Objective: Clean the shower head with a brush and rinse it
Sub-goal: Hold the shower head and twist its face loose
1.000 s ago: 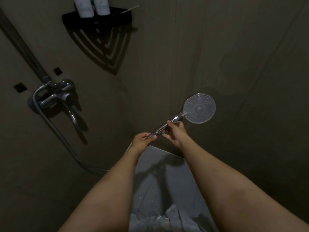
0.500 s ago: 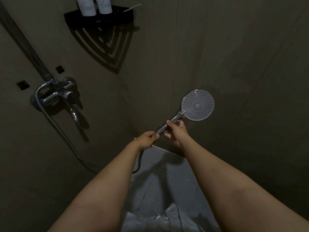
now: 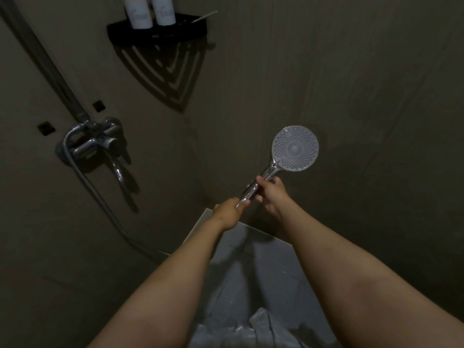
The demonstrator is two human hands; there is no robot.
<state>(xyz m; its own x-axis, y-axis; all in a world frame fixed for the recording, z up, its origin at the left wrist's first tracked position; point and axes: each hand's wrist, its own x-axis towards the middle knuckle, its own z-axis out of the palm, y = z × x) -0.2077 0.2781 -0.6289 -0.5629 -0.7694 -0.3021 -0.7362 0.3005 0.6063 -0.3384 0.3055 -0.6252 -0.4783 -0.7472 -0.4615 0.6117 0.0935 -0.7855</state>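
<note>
Head view: both bare forearms reach forward and slightly down, converging mid-frame on the round chrome shower head with a translucent white nozzle face [image 3: 295,148]. The left hand [image 3: 229,214] is clenched round the bottom end of the chrome handle, knuckles up, fingers wrapped. The right hand [image 3: 272,194] grasps the handle higher up, just below the neck, thumb laid across the top and fingers curled underneath. The two hands are nearly touching along the handle. The shower head is held in the air near the right-hand wall, handle slanting up to the right, nozzle face turned toward the camera, well apart from the chrome wall mixer tap [image 3: 96,143] at left.

Hard to see:
- The handle's base and hose joint are covered by the left hand.
- The grey flexible hose [image 3: 100,194] drops from the mixer and disappears behind the left forearm.
- Two white bottles [image 3: 138,13] on the black corner shelf [image 3: 155,32] are cut off by the top edge; labels unreadable.
- The crumpled white cloth [image 3: 263,327] on the grey tiled floor [image 3: 251,259] is cut off at the bottom; can't tell what it is.
- The light is dim and wall detail is mostly lost.
</note>
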